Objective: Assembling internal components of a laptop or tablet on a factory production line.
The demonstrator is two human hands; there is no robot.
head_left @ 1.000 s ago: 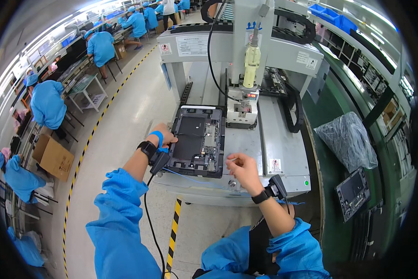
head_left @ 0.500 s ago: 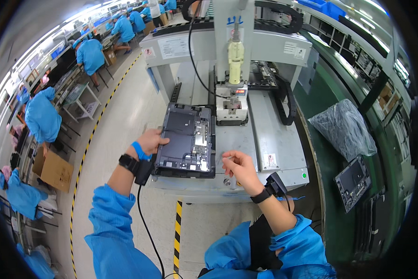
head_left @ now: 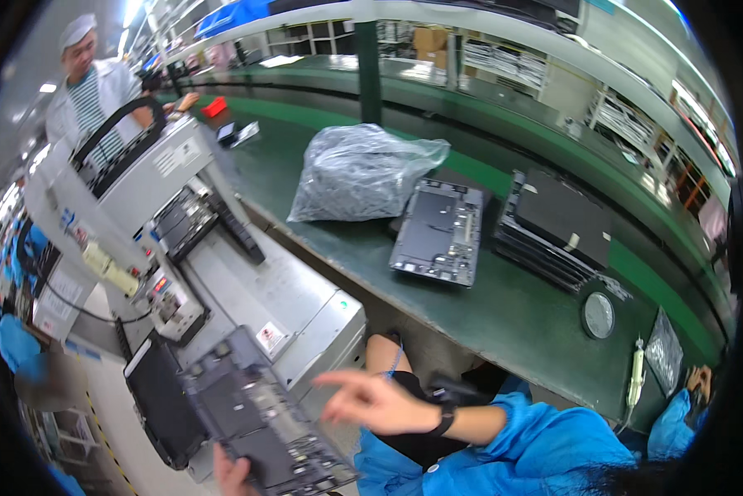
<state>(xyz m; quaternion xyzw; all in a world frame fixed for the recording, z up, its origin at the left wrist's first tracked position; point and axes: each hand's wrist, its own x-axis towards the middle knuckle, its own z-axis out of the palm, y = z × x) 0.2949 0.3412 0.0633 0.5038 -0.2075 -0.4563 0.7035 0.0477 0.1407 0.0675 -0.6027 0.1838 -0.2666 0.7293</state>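
Note:
My left hand [head_left: 233, 473] grips the lower edge of an opened tablet chassis [head_left: 260, 413], its dark batteries and circuit boards exposed. The chassis is tilted in the air, and part of my hand is hidden or cut off below. Beside it, a black fixture tray [head_left: 163, 403] sits on the machine bed with its dark inner surface showing. My right hand [head_left: 378, 403], a little blurred, hovers just right of the chassis without touching it. Its fingers are apart, the index stretched out, and it holds nothing.
A grey machine [head_left: 247, 285] with a yellowish screwdriver head [head_left: 111, 269] stands left. On the green bench [head_left: 504, 318] are a plastic bag [head_left: 351, 178], another opened chassis [head_left: 439, 231], stacked dark panels [head_left: 562, 219], a round dish [head_left: 597, 316] and a handheld screwdriver [head_left: 636, 376]. Another person's hand [head_left: 699, 382] is at right.
The view has swung right toward the green bench. My left hand has lifted the chassis out of the black fixture tray, which stays on the machine. My right hand's fingers have stretched out.

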